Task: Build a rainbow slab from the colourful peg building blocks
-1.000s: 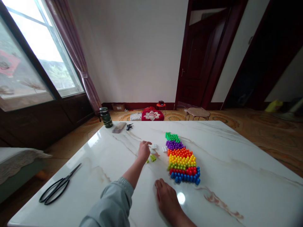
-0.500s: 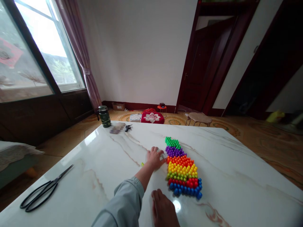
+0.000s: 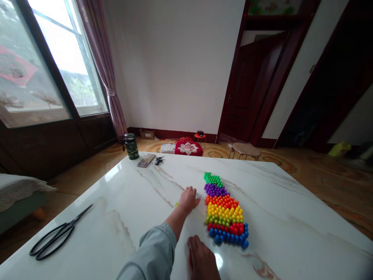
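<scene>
My left hand (image 3: 189, 199), in a grey sleeve (image 3: 154, 251), lies low over the marble-patterned table with its fingers curled in. Beside its fingertips a bit of clear, see-through material (image 3: 198, 195) shows, partly covered by the hand. A small yellow-green piece (image 3: 176, 204) pokes out on the hand's other side. To the right lies a beadwork piece (image 3: 224, 213), banded from green through purple, orange, yellow, olive and red to blue. My right hand (image 3: 203, 258) rests near the blue end, fingers together and bent; whatever is under them is hidden.
Black-handled scissors (image 3: 60, 235) lie on the left of the table (image 3: 116, 249). At the far left corner are a camouflage-patterned flask (image 3: 131, 147), a phone (image 3: 146, 160) and keys (image 3: 159, 160). A stool (image 3: 245, 149) stands beyond the far edge.
My left hand has drawn slightly away from the beadwork, its spread fingers now curled in. The view has shifted a little. My right hand has stayed almost in place.
</scene>
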A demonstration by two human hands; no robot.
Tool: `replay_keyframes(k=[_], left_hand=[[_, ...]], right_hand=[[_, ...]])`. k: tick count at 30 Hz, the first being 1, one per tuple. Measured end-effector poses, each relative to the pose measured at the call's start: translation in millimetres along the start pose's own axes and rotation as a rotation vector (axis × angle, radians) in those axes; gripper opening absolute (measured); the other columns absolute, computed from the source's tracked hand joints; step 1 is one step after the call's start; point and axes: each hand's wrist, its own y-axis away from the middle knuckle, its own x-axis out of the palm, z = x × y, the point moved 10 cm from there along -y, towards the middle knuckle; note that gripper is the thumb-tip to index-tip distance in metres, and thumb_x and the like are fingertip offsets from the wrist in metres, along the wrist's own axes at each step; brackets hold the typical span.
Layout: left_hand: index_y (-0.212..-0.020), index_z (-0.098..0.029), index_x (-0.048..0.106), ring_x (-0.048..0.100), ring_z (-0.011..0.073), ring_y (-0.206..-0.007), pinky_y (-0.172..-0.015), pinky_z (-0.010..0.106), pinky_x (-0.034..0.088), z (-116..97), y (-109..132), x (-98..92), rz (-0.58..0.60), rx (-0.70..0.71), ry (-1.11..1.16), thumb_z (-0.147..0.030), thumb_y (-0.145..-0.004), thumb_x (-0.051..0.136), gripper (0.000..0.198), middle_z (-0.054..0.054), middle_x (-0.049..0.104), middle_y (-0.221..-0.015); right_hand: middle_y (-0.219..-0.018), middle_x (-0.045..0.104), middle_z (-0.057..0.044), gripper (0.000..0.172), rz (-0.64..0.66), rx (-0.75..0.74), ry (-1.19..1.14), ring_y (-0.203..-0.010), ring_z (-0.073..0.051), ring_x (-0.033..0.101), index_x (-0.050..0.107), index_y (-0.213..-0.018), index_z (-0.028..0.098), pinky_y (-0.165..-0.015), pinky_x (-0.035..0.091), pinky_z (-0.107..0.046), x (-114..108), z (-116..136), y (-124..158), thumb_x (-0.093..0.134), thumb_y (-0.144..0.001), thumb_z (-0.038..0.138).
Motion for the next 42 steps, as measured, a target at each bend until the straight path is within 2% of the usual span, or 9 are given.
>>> replay_keyframes(k=[5,10,12,16,21,27,32,38,42], left_hand=[[-0.103,-0.019,0.058,0.062,0.0193,-0.092,-0.082,0.029,0.047,23,20,-30.1,-0.161,-0.102,0.098,-0.030,-0.080,0.064,0.026,0.007,0.064,-0.097],[-0.100,-0.018,0.059,0.062,0.0150,-0.072,-0.070,0.026,0.048,67,77,-62.3,-0.396,-0.262,0.431,-0.037,-0.081,0.062,0.027,0.001,0.065,-0.082],[-0.100,-0.019,0.060,0.062,0.0151,-0.073,-0.072,0.027,0.049,74,95,-65.7,-0.406,-0.246,0.491,-0.031,-0.076,0.065,0.027,0.000,0.065,-0.083],[-0.105,-0.022,0.059,0.061,0.0172,-0.085,-0.082,0.031,0.049,59,116,-58.4,-0.285,-0.052,0.416,-0.013,-0.068,0.064,0.038,0.002,0.064,-0.091],[-0.115,-0.023,0.056,0.057,0.0204,-0.104,-0.092,0.034,0.047,33,127,-39.2,-0.120,0.157,0.309,-0.013,-0.074,0.060,0.042,0.007,0.060,-0.108],[-0.113,-0.024,0.052,0.058,0.0219,-0.107,-0.093,0.036,0.047,-1,91,-15.5,0.123,0.251,0.185,-0.009,-0.066,0.060,0.050,0.008,0.046,-0.136],[-0.096,-0.022,0.055,0.060,0.0247,-0.097,-0.084,0.033,0.049,-23,59,1.4,0.298,0.272,0.080,-0.010,-0.056,0.067,0.043,0.007,0.060,-0.104],[-0.102,-0.023,0.052,0.059,0.0239,-0.098,-0.084,0.034,0.048,-13,78,0.1,0.201,0.195,0.107,-0.012,-0.061,0.064,0.044,0.007,0.056,-0.110],[-0.101,-0.022,0.050,0.058,0.0205,-0.094,-0.084,0.032,0.048,14,113,-23.1,-0.101,0.082,0.325,-0.011,-0.063,0.059,0.041,0.005,0.057,-0.101]], right_hand=[[-0.090,0.061,-0.004,0.023,0.019,0.051,-0.022,-0.078,-0.017,0.061,0.051,-0.097,0.022,-0.066,0.040,-0.026,-17,5,-2,0.044,-0.082,0.005],[-0.085,0.060,-0.002,0.017,0.003,0.036,-0.007,-0.074,-0.016,0.060,0.050,-0.089,0.022,-0.064,0.036,-0.026,-27,13,-5,0.040,-0.088,0.008],[-0.085,0.060,-0.002,0.018,-0.010,0.025,-0.006,-0.074,-0.016,0.059,0.050,-0.089,0.021,-0.064,0.035,-0.026,-30,15,-6,0.040,-0.088,0.007],[-0.086,0.060,-0.003,0.020,-0.008,0.027,0.004,-0.076,-0.016,0.060,0.051,-0.090,0.021,-0.064,0.034,-0.027,-33,15,-6,0.041,-0.084,0.004],[-0.087,0.060,-0.003,0.022,0.012,0.031,0.003,-0.076,-0.016,0.060,0.051,-0.091,0.021,-0.065,0.035,-0.026,-32,16,-6,0.041,-0.083,0.003],[-0.084,0.060,-0.003,0.019,0.001,0.026,-0.012,-0.074,-0.016,0.060,0.051,-0.088,0.020,-0.064,0.036,-0.026,-32,14,-6,0.040,-0.085,0.005],[-0.091,0.063,-0.006,0.027,0.059,0.050,-0.010,-0.079,-0.018,0.062,0.053,-0.102,0.019,-0.067,0.040,-0.027,-24,9,-5,0.043,-0.083,0.005],[-0.089,0.064,-0.007,0.022,0.020,0.042,-0.026,-0.078,-0.019,0.064,0.053,-0.101,0.018,-0.068,0.044,-0.027,-25,10,-5,0.041,-0.085,0.008],[-0.099,0.067,-0.010,0.033,-0.064,0.095,-0.106,-0.083,-0.019,0.067,0.045,-0.120,0.015,-0.072,0.049,-0.028,-32,4,-6,0.039,-0.087,0.011]])
